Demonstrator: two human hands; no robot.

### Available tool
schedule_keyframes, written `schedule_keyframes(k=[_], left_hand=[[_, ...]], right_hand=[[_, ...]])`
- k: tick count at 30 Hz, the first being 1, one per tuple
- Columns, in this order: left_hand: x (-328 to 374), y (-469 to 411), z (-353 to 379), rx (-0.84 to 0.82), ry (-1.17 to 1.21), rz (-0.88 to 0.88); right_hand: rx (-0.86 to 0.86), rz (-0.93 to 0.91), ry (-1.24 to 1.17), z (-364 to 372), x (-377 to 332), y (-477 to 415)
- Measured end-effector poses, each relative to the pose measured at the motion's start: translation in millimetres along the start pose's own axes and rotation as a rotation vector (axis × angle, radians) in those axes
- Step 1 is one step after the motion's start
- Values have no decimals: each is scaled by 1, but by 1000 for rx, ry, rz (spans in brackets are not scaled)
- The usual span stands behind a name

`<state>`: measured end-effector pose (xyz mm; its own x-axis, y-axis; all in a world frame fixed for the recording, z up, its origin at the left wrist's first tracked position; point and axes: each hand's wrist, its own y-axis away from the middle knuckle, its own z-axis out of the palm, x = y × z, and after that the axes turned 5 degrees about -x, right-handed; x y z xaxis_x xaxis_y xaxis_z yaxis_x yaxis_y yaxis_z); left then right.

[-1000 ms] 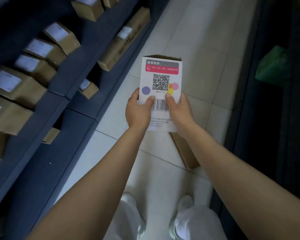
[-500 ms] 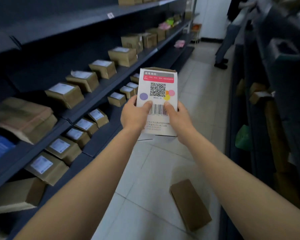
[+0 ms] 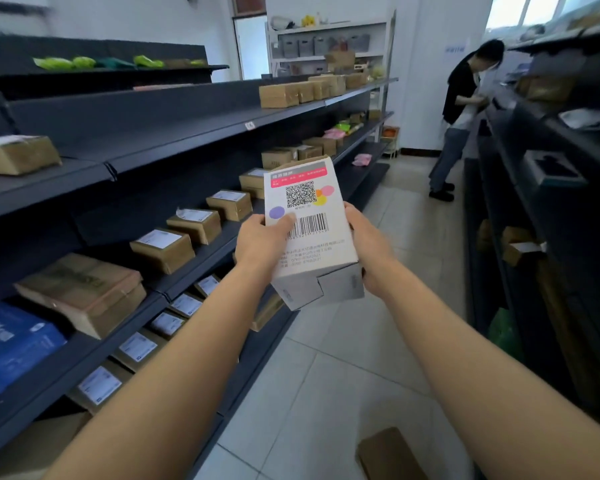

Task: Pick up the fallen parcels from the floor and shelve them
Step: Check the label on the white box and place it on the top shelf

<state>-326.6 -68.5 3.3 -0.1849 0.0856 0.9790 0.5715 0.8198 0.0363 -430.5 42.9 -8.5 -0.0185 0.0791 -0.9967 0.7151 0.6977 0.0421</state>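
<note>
I hold a white parcel (image 3: 312, 230) with a QR code, a barcode and a red band in front of me, at about the height of the middle shelf. My left hand (image 3: 262, 242) grips its left edge with the thumb on the printed face. My right hand (image 3: 369, 249) grips its right side. A brown cardboard parcel (image 3: 390, 455) lies flat on the tiled floor at the bottom of the view. The dark shelving (image 3: 174, 136) on my left has several tiers holding brown labelled boxes.
A second dark shelf unit (image 3: 548, 216) lines the right of the aisle, with a green bag (image 3: 504, 336) low down. A person in a black top (image 3: 459, 116) stands at the far end. A blue parcel (image 3: 11, 341) lies on the left shelf.
The view has tilted up from the floor to the aisle and shelves. Both hands have raised the white parcel and tipped it, so that its bottom end now shows.
</note>
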Motion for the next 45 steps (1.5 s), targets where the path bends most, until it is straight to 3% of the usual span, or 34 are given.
schedule_keyframes(k=[8,16,21,25,31,35,38,45], left_hand=[[3,-1,1,19,-278,-21],[6,-5,-5,-50,-378,-74],[-5,-5,-4,2,-399,-4],[-16,-2,-3,-80,-479,-83],[-19,8,1,-213,-473,-145],[-19,8,-7,-338,-256,-363],[-24,6,-9,-398,-78,-366],[-34,4,3,-227,82,-314]], right_hand=[[-141,220,-106,-10,22,-9],[-96,255,-4,-7,22,-11],[-61,314,44,3,21,-11],[-114,443,33,-1,20,-6],[-29,437,80,-8,27,-4],[-33,424,80,-12,32,-5],[-91,383,27,-15,34,-6],[-94,236,76,-12,25,-3]])
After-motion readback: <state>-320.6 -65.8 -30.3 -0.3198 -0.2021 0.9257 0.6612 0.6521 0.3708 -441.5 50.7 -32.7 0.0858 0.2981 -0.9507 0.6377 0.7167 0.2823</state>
